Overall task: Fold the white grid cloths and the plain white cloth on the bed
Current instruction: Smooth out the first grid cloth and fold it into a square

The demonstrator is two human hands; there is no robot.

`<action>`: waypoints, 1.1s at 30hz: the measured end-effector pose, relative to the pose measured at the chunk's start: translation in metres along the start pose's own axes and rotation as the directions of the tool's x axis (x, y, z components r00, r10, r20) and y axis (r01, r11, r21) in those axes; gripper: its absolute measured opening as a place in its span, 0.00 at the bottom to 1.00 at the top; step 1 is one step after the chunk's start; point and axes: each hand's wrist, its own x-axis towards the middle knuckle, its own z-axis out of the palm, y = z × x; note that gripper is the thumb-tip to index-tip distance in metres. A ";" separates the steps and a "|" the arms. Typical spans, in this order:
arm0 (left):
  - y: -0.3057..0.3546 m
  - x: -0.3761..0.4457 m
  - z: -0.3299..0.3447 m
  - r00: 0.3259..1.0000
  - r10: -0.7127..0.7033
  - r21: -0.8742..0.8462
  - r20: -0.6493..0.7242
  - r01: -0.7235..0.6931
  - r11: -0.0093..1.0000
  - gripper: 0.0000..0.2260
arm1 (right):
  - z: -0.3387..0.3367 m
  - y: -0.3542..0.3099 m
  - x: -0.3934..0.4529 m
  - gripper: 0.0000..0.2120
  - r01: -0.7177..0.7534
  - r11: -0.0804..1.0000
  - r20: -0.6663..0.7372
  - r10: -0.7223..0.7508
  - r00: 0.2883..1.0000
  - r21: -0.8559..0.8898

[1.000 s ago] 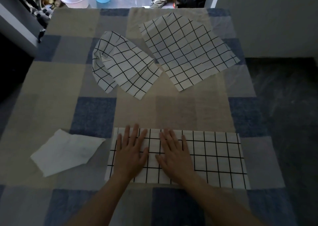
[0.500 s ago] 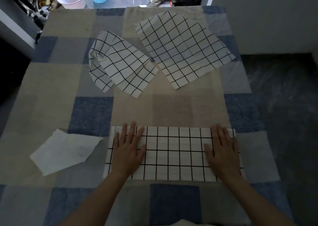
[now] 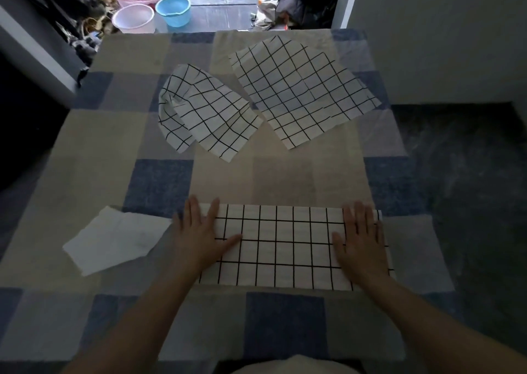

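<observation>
Both palms down on a folded grid cloth (image 3: 285,245), a long white strip with black lines lying straight across the near middle of the bed (image 3: 279,179). Left hand (image 3: 199,235) flat on the strip's left end, fingers (image 3: 212,211) straight and slightly spread, thumb angled out to the right across the fabric, outer fingers reaching past the left edge onto the checked bedcover. Right hand (image 3: 360,242) flat on the right end, fingers straight and held close together, thumb pointing left. Nothing pinched or gripped by either hand; only pressing on the fabric. Forearms entering from the near edge.

To the left of the strip, just beside the left hand, a plain white cloth (image 3: 114,238), unfolded, slightly creased, lying at an angle with one corner pointing toward the strip. Cannot tell whether that corner touches the strip.

Farther up the bed, two more grid cloths, not yet folded. Rumpled grid cloth (image 3: 205,111) at the far middle-left, partly doubled over itself along its left side. Flat grid cloth (image 3: 302,88) at the far right, spread open and turned diagonally, its near-left edge just beside the rumpled one.

Bedcover in large blue, grey and beige squares. Beyond the far end of the bed, on the floor, a pink basin (image 3: 133,18) and a blue basin (image 3: 173,10) side by side, with a heap of bags and clothes (image 3: 293,5) to the right of them.
</observation>
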 end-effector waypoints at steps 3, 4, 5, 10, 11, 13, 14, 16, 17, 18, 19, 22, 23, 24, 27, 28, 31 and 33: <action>0.004 0.007 -0.018 0.993 -0.093 0.058 0.071 0.089 0.994 0.58 | 0.001 0.001 0.002 0.35 -0.017 1.000 0.010 0.017 1.000 -0.002; 0.006 0.008 -0.021 0.991 -0.102 0.058 0.086 0.097 0.994 0.60 | 0.001 0.001 0.002 0.35 -0.023 1.000 0.015 0.023 1.000 -0.009; 0.006 0.008 -0.022 0.990 -0.107 0.059 0.097 0.101 0.993 0.61 | 0.000 0.001 0.002 0.35 -0.024 1.000 0.021 0.024 1.000 -0.014; 0.005 0.003 -0.025 0.978 -0.145 0.049 0.152 0.139 0.989 0.62 | -0.003 0.000 0.002 0.38 -0.014 1.000 0.044 0.015 0.999 -0.010; 0.004 -0.001 -0.025 0.975 -0.154 0.031 0.162 0.151 0.988 0.62 | -0.003 0.000 0.002 0.38 -0.008 1.000 0.054 0.009 0.999 -0.011; -0.002 -0.009 -0.022 0.973 -0.174 -0.017 0.149 0.179 0.984 0.61 | -0.005 0.000 0.002 0.39 -0.007 1.000 0.069 0.008 0.998 -0.010; -0.004 -0.013 -0.020 0.976 -0.180 -0.031 0.126 0.185 0.982 0.59 | -0.007 0.000 0.002 0.38 -0.010 1.000 0.079 0.011 0.997 -0.013; -0.009 -0.021 -0.018 0.986 -0.159 -0.042 0.060 0.161 0.986 0.53 | -0.010 0.001 0.003 0.36 -0.010 1.000 0.101 0.011 0.995 -0.010; -0.010 -0.026 -0.017 0.992 -0.125 -0.041 0.016 0.125 0.991 0.48 | -0.012 0.002 0.003 0.35 -0.010 1.000 0.109 0.010 0.994 0.001; -0.012 -0.031 -0.016 0.996 -0.074 -0.044 -0.040 0.072 0.996 0.43 | -0.013 0.002 0.004 0.35 -0.013 1.000 0.115 0.011 0.993 0.016; -0.013 -0.036 -0.015 0.995 0.006 -0.045 -0.102 -0.011 0.999 0.38 | -0.016 0.003 0.005 0.35 -0.020 0.999 0.119 0.016 0.993 0.037; -0.016 -0.051 -0.010 0.920 0.345 0.041 -0.188 -0.343 0.938 0.38 | -0.028 0.001 0.011 0.36 -0.039 0.997 0.118 0.030 0.993 0.069; -0.014 -0.056 -0.007 0.892 0.426 0.069 -0.153 -0.420 0.905 0.40 | -0.034 0.000 0.014 0.36 -0.043 0.998 0.125 0.036 0.992 0.053; -0.011 -0.061 -0.005 0.880 0.466 0.075 -0.089 -0.460 0.885 0.41 | -0.040 0.000 0.020 0.36 -0.046 0.998 0.139 0.042 0.989 0.029; 0.004 -0.073 -0.005 0.907 0.418 0.064 0.048 -0.420 0.905 0.31 | -0.062 -0.004 0.035 0.31 -0.025 0.997 0.209 0.040 0.977 -0.074; 0.008 -0.073 -0.007 0.916 0.397 0.086 0.059 -0.401 0.912 0.29 | -0.068 -0.007 0.039 0.26 -0.008 0.995 0.227 0.031 0.974 -0.103; 0.016 -0.068 -0.018 0.918 0.391 0.117 0.067 -0.396 0.911 0.26 | -0.083 -0.009 0.048 0.17 -0.028 1.000 0.219 0.026 0.975 0.007; 0.020 -0.064 -0.025 0.917 0.378 0.137 0.125 -0.394 0.909 0.25 | -0.096 -0.007 0.050 0.14 -0.069 0.972 0.260 0.009 0.966 0.224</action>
